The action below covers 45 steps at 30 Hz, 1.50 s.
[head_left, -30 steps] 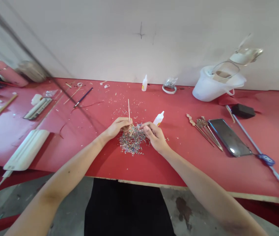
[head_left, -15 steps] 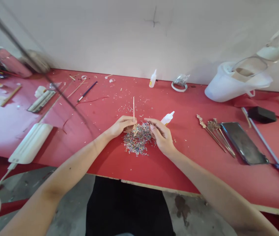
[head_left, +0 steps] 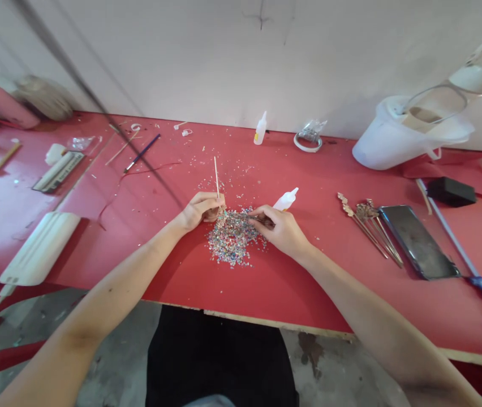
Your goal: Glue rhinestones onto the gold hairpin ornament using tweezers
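My left hand (head_left: pixel 202 211) is closed around a hairpin (head_left: pixel 216 175); its thin shaft points up and its ornate end hangs low over the chips. Beneath lies a loose pile of tiny multicoloured shell-like chips (head_left: pixel 232 243) on the red table. My right hand (head_left: pixel 281 229) is pinched at the pile's right edge, its fingertips close to the chips. Something thin and dark seems to be between those fingers, too small to make out. A white glue bottle (head_left: pixel 287 200) lies tilted just behind the right hand.
Another glue bottle (head_left: pixel 260 129) stands near the wall. To the right are metal hairpins (head_left: pixel 368 229), a phone (head_left: pixel 419 242), a black block (head_left: pixel 451 191) and a white bucket (head_left: pixel 377 138). A paintbrush (head_left: pixel 142 152) and a white power strip (head_left: pixel 41 247) lie left. A dark cord crosses the upper left.
My right hand has lowered its fingers from above to the chips, and its pinch has closed. The left hand has shifted slightly left with the hairpin, whose shaft now leans a little left.
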Available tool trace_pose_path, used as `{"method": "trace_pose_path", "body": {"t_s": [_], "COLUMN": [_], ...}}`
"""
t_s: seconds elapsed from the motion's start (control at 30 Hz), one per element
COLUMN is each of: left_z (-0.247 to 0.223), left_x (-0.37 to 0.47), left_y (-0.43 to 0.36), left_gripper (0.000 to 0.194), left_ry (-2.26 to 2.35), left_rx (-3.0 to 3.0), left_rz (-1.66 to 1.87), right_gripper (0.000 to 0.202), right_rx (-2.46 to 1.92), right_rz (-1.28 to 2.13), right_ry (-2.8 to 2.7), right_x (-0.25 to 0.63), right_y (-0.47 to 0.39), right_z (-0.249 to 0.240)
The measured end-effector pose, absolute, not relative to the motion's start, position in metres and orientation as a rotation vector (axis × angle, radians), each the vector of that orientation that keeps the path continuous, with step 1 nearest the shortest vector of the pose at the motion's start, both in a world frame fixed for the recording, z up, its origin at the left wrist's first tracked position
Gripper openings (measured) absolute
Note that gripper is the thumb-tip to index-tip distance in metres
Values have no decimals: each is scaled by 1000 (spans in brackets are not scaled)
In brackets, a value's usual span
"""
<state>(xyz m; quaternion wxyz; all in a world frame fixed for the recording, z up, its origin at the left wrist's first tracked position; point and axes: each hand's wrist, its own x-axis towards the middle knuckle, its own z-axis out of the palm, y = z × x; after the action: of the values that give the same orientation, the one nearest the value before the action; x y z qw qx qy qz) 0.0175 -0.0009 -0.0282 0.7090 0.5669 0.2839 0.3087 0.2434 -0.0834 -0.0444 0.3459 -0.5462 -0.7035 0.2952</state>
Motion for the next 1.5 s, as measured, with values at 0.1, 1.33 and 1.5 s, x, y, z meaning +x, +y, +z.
{"method": "trace_pose_path", "body": {"t_s": [0.1, 1.33, 1.5], "left_z": [-29, -23, -26], "left_x": [17, 20, 20], "left_y": [0, -10, -5], "left_gripper": [27, 26, 28], "left_ry": [619, 474, 518], "left_rx": [1246, 1284, 1264], "left_rz": [691, 507, 665], "right_gripper": [16, 13, 16], "right_rx": [-1438, -1600, -1487], "right_rz": [731, 419, 225], "right_ry": [-1879, -2033, -2287], "right_x": [244, 245, 239], "right_y": [-85, -88, -92], "right_z": [-45, -44, -45]}}
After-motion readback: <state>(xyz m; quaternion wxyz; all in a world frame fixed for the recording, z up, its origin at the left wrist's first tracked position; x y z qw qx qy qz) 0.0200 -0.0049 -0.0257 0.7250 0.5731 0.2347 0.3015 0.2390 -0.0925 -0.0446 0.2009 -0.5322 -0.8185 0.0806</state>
